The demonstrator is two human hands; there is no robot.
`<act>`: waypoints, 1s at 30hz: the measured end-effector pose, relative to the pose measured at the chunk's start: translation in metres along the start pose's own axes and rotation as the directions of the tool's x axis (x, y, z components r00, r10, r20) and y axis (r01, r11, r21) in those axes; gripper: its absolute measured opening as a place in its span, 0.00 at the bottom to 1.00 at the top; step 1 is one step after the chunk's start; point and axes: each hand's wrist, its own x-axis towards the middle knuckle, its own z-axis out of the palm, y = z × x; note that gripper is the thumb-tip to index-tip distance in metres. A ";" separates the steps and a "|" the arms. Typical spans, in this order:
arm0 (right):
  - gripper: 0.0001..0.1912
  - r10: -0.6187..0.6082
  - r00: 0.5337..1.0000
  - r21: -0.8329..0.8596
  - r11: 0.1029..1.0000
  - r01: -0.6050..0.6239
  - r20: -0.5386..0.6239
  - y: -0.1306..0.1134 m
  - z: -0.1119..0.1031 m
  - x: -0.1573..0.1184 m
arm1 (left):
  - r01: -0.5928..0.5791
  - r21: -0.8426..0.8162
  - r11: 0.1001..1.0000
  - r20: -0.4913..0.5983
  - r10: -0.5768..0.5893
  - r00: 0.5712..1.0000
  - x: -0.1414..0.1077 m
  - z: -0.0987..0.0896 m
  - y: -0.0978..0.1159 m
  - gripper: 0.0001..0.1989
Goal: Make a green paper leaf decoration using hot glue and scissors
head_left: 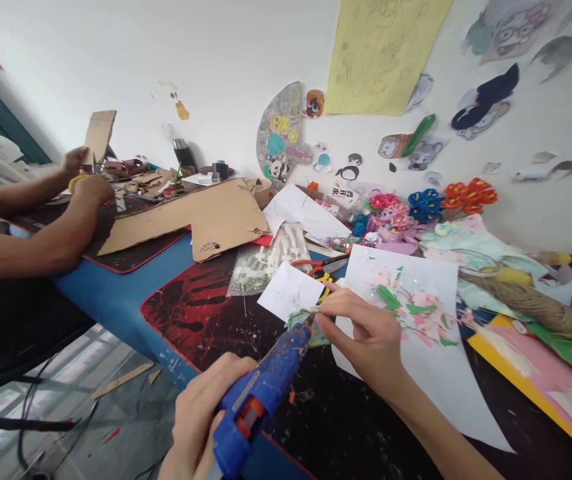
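Note:
My left hand [210, 407] is wrapped round a blue hot glue gun [261, 387], its nozzle pointing up and away from me. At the nozzle tip, my right hand [366, 327] has thumb and forefinger pinched together; anything between them is too small to make out. Just under the nozzle lies a greenish, clear-looking piece [300, 316], partly hidden. Beside it is a small white paper square [290, 291]. Beyond my right fingers, scissors [333, 265] with red and yellow handles are partly covered. Pink and green paper scraps [419, 307] lie on a white sheet [446, 393].
At left, a co-worker's hands [91, 187] hold cardboard [100, 137] and a cutting tool. A large cardboard piece [216, 220] and a plastic bag [271, 260] lie ahead. Craft flowers [426, 205] stand by the wall. Twine [541, 307] and coloured sheets [526, 367] are at right.

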 end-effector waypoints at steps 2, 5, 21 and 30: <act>0.09 -0.004 1.000 -0.001 1.000 0.004 0.011 -0.002 0.000 0.000 | 0.040 -0.002 0.999 -0.029 -0.040 0.999 -0.002 0.003 0.001 0.17; 0.09 -0.017 1.000 0.001 1.000 0.016 0.023 -0.003 0.001 -0.001 | 0.059 -0.022 0.998 -0.013 -0.059 0.998 -0.004 0.007 0.004 0.16; 0.10 -0.051 0.998 -0.017 0.999 0.052 0.033 -0.009 0.005 -0.002 | -0.031 0.011 0.999 0.116 0.030 0.993 -0.007 -0.006 -0.010 0.18; 0.10 -0.077 0.997 -0.017 0.997 0.077 0.001 -0.006 0.004 -0.003 | -0.066 0.052 0.996 0.144 0.058 0.988 -0.009 -0.012 -0.016 0.16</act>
